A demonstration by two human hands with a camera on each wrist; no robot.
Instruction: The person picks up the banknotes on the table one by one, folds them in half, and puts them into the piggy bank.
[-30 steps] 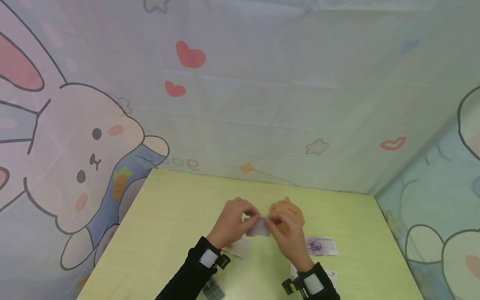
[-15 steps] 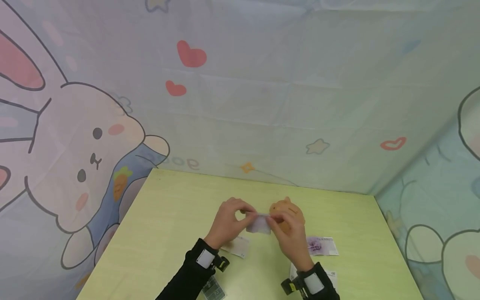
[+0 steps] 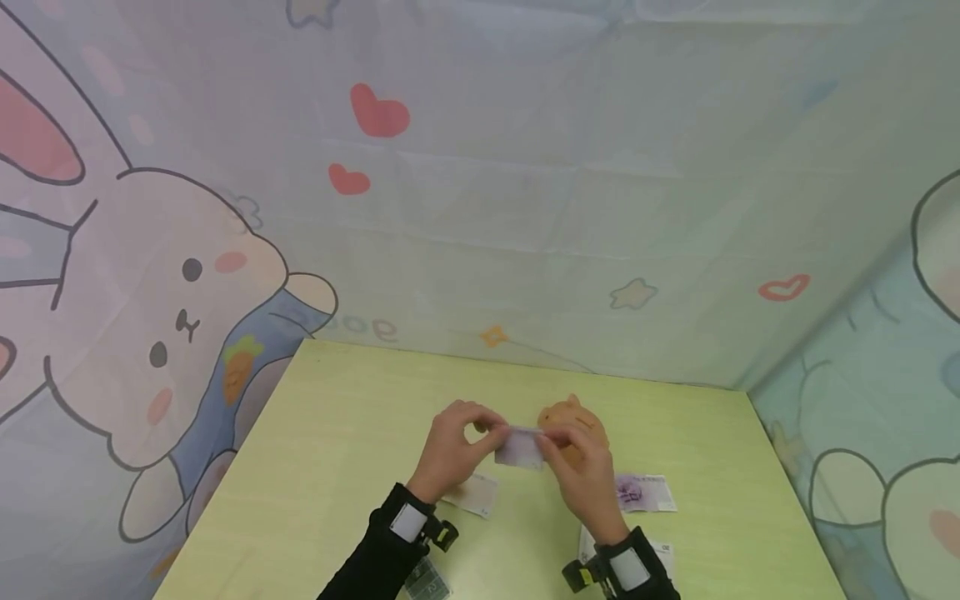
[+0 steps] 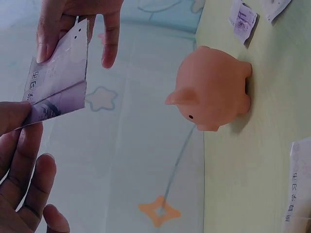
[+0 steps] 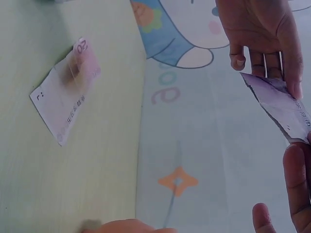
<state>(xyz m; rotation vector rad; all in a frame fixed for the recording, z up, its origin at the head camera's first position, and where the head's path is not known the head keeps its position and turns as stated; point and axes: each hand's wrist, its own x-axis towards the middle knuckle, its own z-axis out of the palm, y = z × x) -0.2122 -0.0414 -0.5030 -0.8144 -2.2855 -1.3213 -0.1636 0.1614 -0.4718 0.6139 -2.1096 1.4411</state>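
Pastel cartoon cloth [image 3: 525, 208] w/ a bunny, hearts & stars hangs behind and to both sides of a pale green table [image 3: 345, 433].

Both hands are raised just above the table's middle, holding one folded purple note [image 3: 517, 448] between them. Left hand [image 3: 453, 450] pinches the note's left end w/ thumb & fingertips; remaining fingers curl loosely. Right hand [image 3: 581, 467] pinches the right end the same way. In the left wrist view the note [image 4: 58, 80] shows a diagonal crease, w/ the left hand [image 4: 22, 165] at its lower corner and the right hand [image 4: 77, 24] at its top edge, one finger sticking out free beside it. In the right wrist view the note [image 5: 282, 107] looks crumpled, the left hand [image 5: 262, 34] on its upper end and the right hand [image 5: 296, 189] on its lower end.

Just behind the right hand, an orange piggy bank [image 3: 573, 417] stands on the table, partly hidden by the fingers; in the left wrist view the pig [image 4: 211, 87] is clear of both hands.

More notes lie flat on the table: a pale one [image 3: 472, 493] just under the left wrist, a purple one [image 3: 645, 492] right of the right hand, a white one [image 3: 663, 552] by the right cuff, a dark one [image 3: 426, 579] by the left cuff. Both sleeves are black, each w/ a wrist strap.
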